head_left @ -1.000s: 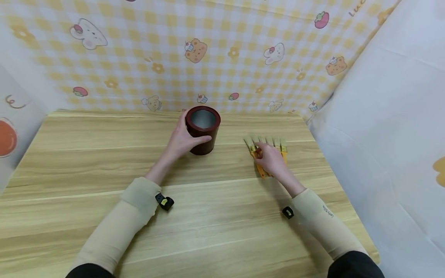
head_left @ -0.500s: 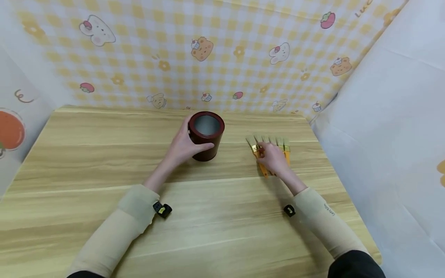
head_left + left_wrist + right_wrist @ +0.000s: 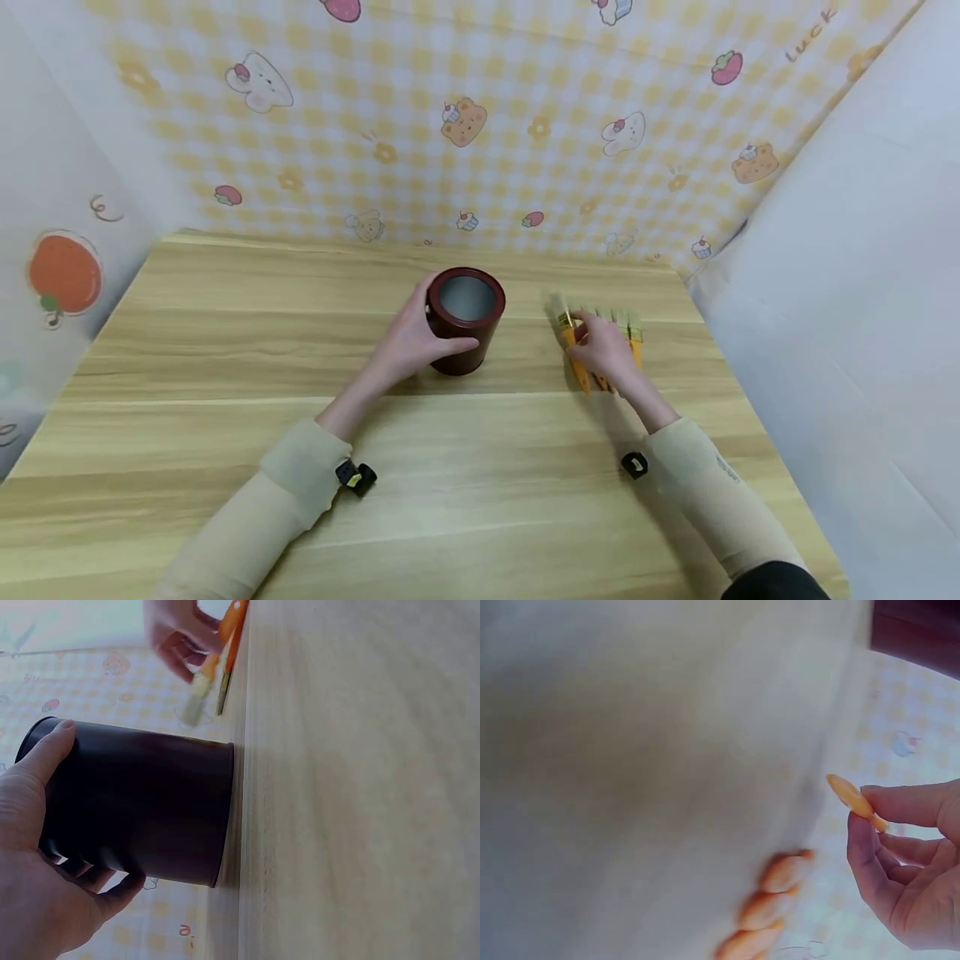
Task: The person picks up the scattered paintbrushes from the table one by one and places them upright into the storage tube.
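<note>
A dark red-brown cylindrical can (image 3: 489, 329) stands upright on the table, its open mouth showing a grey inside. From its left side my left hand (image 3: 408, 346) grips it, the thumb across the front; in the left wrist view the fingers curl behind the can (image 3: 142, 799). To the right, my right hand (image 3: 609, 348) pinches a flat paintbrush (image 3: 576, 360) with an orange handle, between thumb and fingers. The right wrist view shows that paintbrush handle (image 3: 847, 793) apart from the tabletop. Several similar paintbrushes (image 3: 636, 337) lie side by side under the right hand, partly hidden.
The wood-grain table (image 3: 450, 500) reaches a yellow checked cloth backdrop (image 3: 420, 167) with cartoon prints behind. White sheeting (image 3: 840, 333) hangs along the right edge, and another white cloth (image 3: 82, 167) stands at the left.
The leftmost paintbrush has come up from the row in my right hand, its bristles blurred. My left hand keeps its grip on the can. The head view has shifted, moving everything rightward and down.
</note>
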The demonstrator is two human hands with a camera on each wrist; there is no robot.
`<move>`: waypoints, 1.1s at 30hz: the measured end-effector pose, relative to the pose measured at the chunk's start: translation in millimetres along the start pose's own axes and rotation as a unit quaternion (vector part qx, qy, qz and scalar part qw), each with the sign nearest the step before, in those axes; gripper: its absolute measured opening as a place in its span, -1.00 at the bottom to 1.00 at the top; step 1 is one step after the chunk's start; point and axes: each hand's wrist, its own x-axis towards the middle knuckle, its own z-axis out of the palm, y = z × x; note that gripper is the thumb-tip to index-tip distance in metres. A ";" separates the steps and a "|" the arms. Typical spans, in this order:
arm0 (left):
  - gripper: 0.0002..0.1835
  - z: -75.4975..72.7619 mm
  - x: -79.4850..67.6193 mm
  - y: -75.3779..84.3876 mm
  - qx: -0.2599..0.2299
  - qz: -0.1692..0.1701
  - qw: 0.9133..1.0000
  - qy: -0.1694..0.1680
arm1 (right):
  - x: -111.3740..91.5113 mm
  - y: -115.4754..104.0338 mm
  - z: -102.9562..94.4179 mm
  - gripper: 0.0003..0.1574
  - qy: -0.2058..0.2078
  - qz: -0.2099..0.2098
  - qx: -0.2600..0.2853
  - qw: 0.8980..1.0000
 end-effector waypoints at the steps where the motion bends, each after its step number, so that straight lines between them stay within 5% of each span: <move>1: 0.13 1.8 -2.0 -1.4 0.000 0.000 1.000 -0.001 | -1.1 -1.3 -1.5 -0.21 0.008 -0.001 0.013 1.000; 9: 0.12 13.0 -17.0 -12.1 -0.004 -0.011 1.000 -0.015 | -5.1 -22.2 -15.6 -0.21 0.074 -0.010 0.142 0.987; 15: 0.14 14.7 -18.5 -13.7 -0.011 -0.008 0.999 -0.037 | -9.8 -48.6 -32.1 -0.24 0.129 -0.046 0.233 0.963; 20: 0.15 12.4 -16.5 -10.2 -0.003 -0.012 0.999 -0.039 | -12.3 -72.6 -44.2 -0.37 0.169 -0.083 0.327 0.926; 29: 0.16 9.7 -14.3 -2.2 0.021 0.002 0.999 -0.041 | -15.8 -100.9 -44.1 -0.63 0.234 -0.196 0.453 0.838; 33: 0.16 6.0 -15.4 0.7 0.022 0.006 0.999 -0.038 | -11.1 -112.5 -34.0 -0.70 0.226 -0.232 0.456 0.829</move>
